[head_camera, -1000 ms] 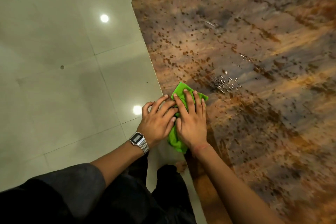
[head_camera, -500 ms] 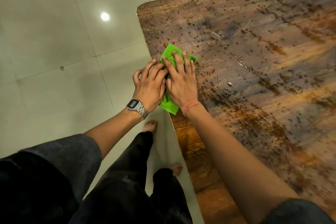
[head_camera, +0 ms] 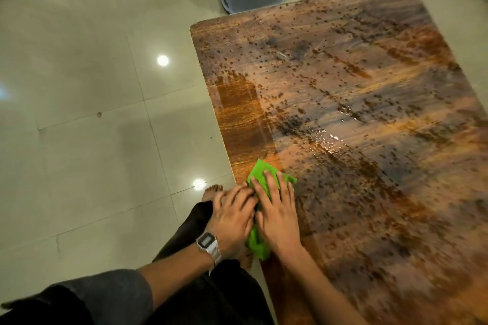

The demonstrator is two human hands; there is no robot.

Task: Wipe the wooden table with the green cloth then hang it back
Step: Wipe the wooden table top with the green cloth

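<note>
Fingers (head_camera: 272,179) of both hands flat, pressing cloth (head_camera: 260,175); cloth pulled back down tabletop's (head_camera: 369,113) left edge, clean strip behind; most still unwiped.

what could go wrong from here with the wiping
1. The green cloth sits right at the wooden table edge, part hanging off it, so a stroke may drag it off.
2. Water droplets lie to the right of the wiped strip and may get missed.
3. Water pushed over the edge could wet the glossy tile floor by the bare foot, a slip risk.
</note>
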